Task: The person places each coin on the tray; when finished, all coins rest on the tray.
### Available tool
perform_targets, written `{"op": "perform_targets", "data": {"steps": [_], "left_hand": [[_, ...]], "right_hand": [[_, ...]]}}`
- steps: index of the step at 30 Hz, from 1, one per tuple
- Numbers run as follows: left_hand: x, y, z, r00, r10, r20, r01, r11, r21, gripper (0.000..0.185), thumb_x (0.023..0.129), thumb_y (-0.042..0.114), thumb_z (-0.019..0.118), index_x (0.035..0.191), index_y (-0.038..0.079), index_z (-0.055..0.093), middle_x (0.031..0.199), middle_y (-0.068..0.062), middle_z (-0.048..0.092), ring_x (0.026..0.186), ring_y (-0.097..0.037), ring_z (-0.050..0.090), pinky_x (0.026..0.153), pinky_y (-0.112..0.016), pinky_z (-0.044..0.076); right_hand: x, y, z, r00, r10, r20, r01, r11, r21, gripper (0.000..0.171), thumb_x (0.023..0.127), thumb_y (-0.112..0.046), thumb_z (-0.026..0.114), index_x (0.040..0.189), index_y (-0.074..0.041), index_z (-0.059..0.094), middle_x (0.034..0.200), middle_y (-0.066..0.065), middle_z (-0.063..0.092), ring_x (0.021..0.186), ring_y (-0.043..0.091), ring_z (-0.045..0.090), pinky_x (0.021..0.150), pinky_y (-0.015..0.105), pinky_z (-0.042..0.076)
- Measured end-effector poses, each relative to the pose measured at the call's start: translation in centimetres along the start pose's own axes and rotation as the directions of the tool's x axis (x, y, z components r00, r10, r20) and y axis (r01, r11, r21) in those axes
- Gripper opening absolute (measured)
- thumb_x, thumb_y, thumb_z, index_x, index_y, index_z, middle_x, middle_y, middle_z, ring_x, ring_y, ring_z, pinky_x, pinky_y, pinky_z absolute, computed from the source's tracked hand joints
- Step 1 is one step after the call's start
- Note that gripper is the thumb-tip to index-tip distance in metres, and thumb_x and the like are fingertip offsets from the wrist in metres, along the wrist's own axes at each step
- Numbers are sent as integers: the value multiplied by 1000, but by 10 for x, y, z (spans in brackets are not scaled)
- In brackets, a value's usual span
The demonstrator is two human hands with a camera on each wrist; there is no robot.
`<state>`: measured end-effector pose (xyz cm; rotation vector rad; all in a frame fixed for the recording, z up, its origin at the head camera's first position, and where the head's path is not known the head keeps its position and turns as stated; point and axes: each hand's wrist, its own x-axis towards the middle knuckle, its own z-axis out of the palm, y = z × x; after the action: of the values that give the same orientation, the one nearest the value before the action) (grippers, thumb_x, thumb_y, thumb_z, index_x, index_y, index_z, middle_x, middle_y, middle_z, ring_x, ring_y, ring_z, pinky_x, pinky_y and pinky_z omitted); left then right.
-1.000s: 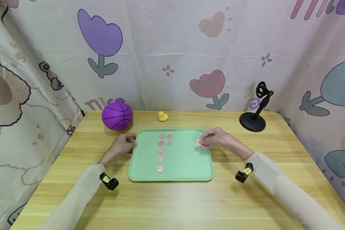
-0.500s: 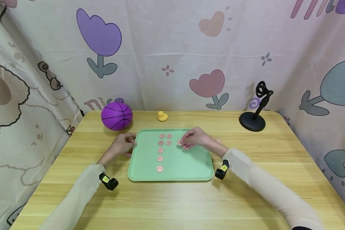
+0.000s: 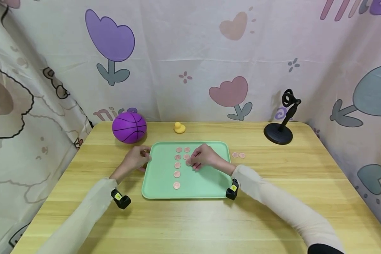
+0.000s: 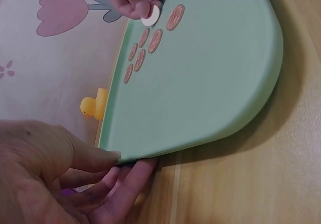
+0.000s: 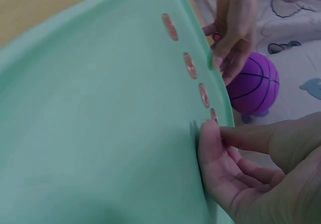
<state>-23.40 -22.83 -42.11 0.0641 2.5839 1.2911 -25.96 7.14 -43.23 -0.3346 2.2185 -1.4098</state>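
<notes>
A green tray (image 3: 206, 187) lies on the wooden table. My left hand (image 3: 135, 158) grips its left rim, thumb on top and fingers beneath, as the left wrist view shows. Copper-coloured coins (image 3: 176, 174) form a column of several on the tray, with two more (image 3: 187, 149) beside the far end. Between thumb and fingers of my right hand (image 3: 206, 156) is a pinched coin (image 4: 152, 16), its face pale in the left wrist view. It is close over the tray, just nearer me than the two-coin column. In the right wrist view my fingers mostly hide it.
Two coins (image 3: 238, 155) lie on the table right of the tray. Behind the tray sit a purple basketball (image 3: 129, 127) and a yellow rubber duck (image 3: 179, 128). A black stand (image 3: 278, 133) rises at the back right, before a patterned curtain (image 3: 165, 42).
My right hand has carried the coin leftward from the tray's right rim to the short column. The two coins on the table have come into view. My left hand stays on the rim.
</notes>
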Motion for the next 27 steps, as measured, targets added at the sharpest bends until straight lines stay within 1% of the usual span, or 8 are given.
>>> {"op": "perform_targets", "data": {"steps": [3, 7, 12, 15, 18, 21, 24, 27], "left_hand": [[-1, 0, 0, 1000, 5, -8, -5, 1000, 5, 43, 100, -2, 59, 141, -14, 52, 106, -21, 59, 91, -28, 63, 63, -38, 69], [-2, -1, -1, 1000, 5, -10, -5, 1000, 13, 43, 100, -1, 60, 140, -14, 53, 105, -21, 59, 89, -27, 63, 63, -37, 69], [-2, -1, -2, 1000, 8, -13, -8, 1000, 9, 43, 100, -1, 60, 140, -14, 53, 107, -22, 60, 90, -27, 64, 63, -37, 69], [-3, -2, -3, 1000, 14, -15, -14, 1000, 3, 43, 100, -1, 60, 140, -15, 53, 107, -23, 59, 90, -28, 64, 63, -38, 69], [-3, -2, -4, 1000, 21, -13, -21, 1000, -1, 43, 100, -2, 60, 139, -15, 53, 106, -23, 59, 90, -28, 64, 62, -39, 69], [-2, -2, -4, 1000, 19, -11, -19, 1000, -4, 43, 100, -2, 60, 139, -15, 53, 106, -23, 59, 90, -28, 64, 62, -39, 69], [-2, -3, -2, 1000, 13, -10, -13, 1000, -6, 43, 99, -2, 60, 140, -15, 53, 107, -23, 59, 91, -29, 64, 63, -39, 69], [-1, -3, -2, 1000, 10, -8, -10, 1000, -5, 44, 99, -2, 60, 141, -15, 52, 107, -23, 60, 91, -29, 65, 63, -39, 69]], "right_hand": [[2, -2, 3, 1000, -6, -2, 6, 997, -81, 13, 97, -4, 72, 87, 4, 74, 75, 12, 74, 60, 15, 69, 61, 30, 67], [3, -4, 5, 1000, -4, 20, 8, 980, -199, 19, 97, -9, 75, 80, 0, 74, 70, 7, 71, 58, 14, 66, 57, 28, 65], [1, -8, 4, 999, 6, 38, 4, 965, -263, 24, 94, -12, 79, 74, -3, 71, 65, 4, 67, 55, 13, 63, 54, 26, 63], [0, -10, 3, 999, -2, 51, 17, 956, -292, 26, 94, -13, 80, 73, -3, 70, 64, 4, 67, 55, 12, 62, 54, 26, 63], [0, -13, 0, 997, -15, 79, 38, 952, -303, 25, 96, -14, 78, 75, -1, 70, 65, 5, 67, 55, 12, 63, 55, 27, 64], [-2, -14, -9, 993, -46, 108, 77, 953, -294, 24, 100, -12, 72, 81, 2, 72, 68, 6, 67, 56, 13, 64, 57, 30, 66], [-6, -13, -25, 987, -106, 121, 135, 955, -266, 21, 102, -10, 67, 90, 7, 72, 72, 10, 68, 58, 14, 64, 60, 35, 67], [-12, -12, -45, 983, -153, 102, 174, 955, -240, 18, 103, -6, 63, 100, 10, 70, 81, 20, 70, 62, 14, 63, 63, 36, 67]]}}
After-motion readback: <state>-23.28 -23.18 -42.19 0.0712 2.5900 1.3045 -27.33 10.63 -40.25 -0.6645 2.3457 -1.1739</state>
